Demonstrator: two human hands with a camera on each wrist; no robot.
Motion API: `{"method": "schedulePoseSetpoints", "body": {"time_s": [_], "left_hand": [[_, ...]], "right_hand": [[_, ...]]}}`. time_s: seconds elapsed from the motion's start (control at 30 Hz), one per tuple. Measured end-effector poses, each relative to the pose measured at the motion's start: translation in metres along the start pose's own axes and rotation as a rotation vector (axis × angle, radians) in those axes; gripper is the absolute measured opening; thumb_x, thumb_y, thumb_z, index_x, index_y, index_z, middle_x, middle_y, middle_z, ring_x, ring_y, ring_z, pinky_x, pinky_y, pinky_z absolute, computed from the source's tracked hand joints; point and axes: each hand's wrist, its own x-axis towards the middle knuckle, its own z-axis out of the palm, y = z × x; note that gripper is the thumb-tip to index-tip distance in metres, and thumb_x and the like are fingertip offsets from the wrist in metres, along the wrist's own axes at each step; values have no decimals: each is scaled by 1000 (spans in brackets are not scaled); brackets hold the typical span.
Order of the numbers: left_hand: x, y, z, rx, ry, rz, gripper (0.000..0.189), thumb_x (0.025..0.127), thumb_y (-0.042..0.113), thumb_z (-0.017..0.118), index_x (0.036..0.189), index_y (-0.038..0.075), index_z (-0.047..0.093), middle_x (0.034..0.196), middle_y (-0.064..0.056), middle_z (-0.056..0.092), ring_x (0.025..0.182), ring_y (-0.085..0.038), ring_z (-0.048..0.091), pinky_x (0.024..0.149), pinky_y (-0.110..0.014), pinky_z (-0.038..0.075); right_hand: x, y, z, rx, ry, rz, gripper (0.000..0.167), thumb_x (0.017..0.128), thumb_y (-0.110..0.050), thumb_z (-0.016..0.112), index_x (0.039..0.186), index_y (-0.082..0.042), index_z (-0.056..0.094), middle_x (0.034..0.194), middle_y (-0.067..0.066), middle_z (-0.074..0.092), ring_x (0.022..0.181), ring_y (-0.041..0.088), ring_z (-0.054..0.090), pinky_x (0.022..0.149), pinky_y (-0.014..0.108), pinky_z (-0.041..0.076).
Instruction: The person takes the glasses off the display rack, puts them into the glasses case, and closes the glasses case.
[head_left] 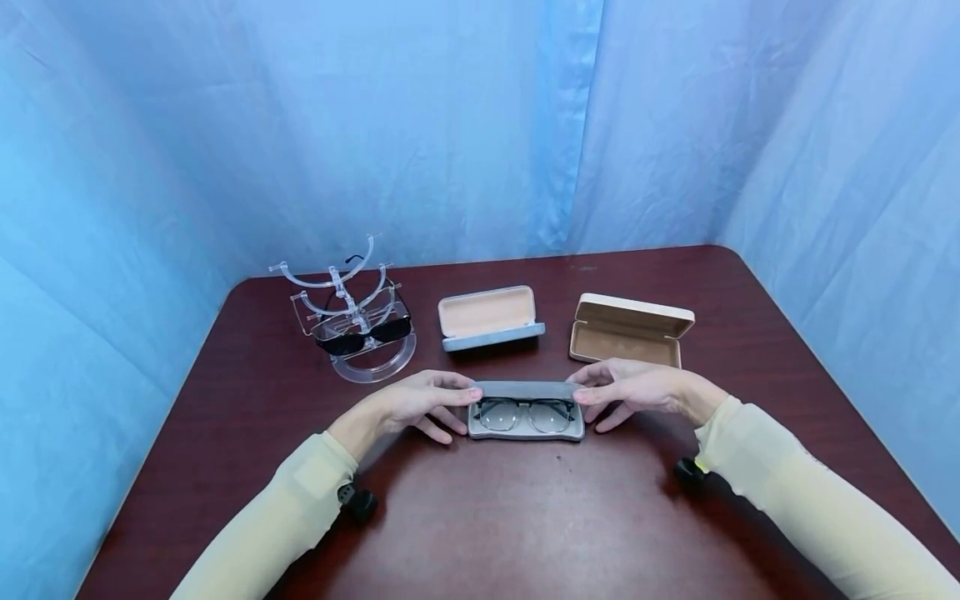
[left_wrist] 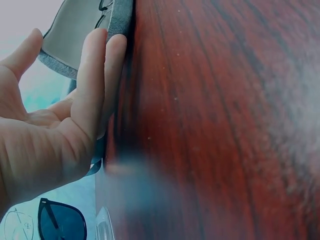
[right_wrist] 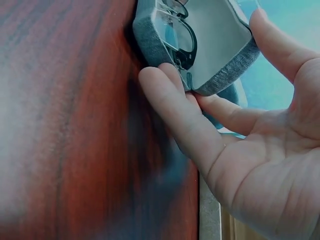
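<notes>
A grey glasses case [head_left: 525,389] lies on the table with its lid partly raised. Inside it rests a pair of black-topped, clear-lens glasses [head_left: 550,417]. My left hand [head_left: 417,402] holds the case's left end, thumb at the lid's edge. At the opposite end, my right hand [head_left: 633,389] has its thumb on the lid's rim, and in the right wrist view its other fingers [right_wrist: 172,107] lie along the base and behind the lid. In the left wrist view, two extended fingers [left_wrist: 91,75] reach beside the base.
Behind stand an open light-blue glasses case [head_left: 487,314] and, to its right, an open cream case [head_left: 626,340], partly near my right hand. A clear display stand [head_left: 375,367] at the left carries dark sunglasses [head_left: 343,344] and other eyewear. Blue curtains [head_left: 420,125] surround the table [head_left: 525,517].
</notes>
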Motion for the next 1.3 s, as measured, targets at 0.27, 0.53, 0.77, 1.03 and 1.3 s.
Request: {"method": "schedulePoseSetpoints", "body": {"time_s": [0.27, 0.53, 0.77, 1.03, 1.3], "left_hand": [[-1, 3, -4, 9, 22, 24, 66, 92, 41, 76, 142, 6, 52, 126, -15, 65, 100, -33, 71, 77, -45, 62], [1, 0, -5, 2, 13, 26, 68, 91, 39, 77, 144, 6, 49, 127, -15, 64, 100, -32, 71, 78, -45, 61], [0, 2, -6, 2, 29, 44, 67, 91, 33, 78, 145, 5, 49, 128, -15, 57, 99, -32, 71, 77, -46, 62], [1, 0, -6, -8, 33, 43, 68, 90, 30, 79, 146, 5, 48, 132, -16, 54, 97, -31, 71, 76, -45, 62], [1, -1, -6, -16, 39, 45, 68, 89, 25, 80, 146, 5, 49, 135, -17, 50, 96, -32, 72, 76, -46, 62]], "right_hand": [[2, -4, -3, -36, 20, -42, 65, 94, -28, 75, 144, 1, 45, 135, 20, 51, 108, 35, 62, 91, 49, 57], [4, -2, -3, -81, 30, -57, 68, 93, -27, 77, 145, 1, 45, 133, 19, 52, 106, 35, 63, 90, 47, 57], [5, -2, -2, -75, 26, -73, 63, 92, -24, 77, 142, 0, 47, 131, 19, 52, 103, 37, 64, 89, 49, 58], [7, 0, -2, -78, 15, -86, 59, 92, -23, 77, 139, 0, 50, 130, 19, 53, 102, 37, 64, 88, 49, 58], [7, 1, -1, -84, 12, -98, 61, 92, -22, 77, 140, 0, 47, 131, 20, 50, 102, 37, 63, 86, 51, 58]]}}
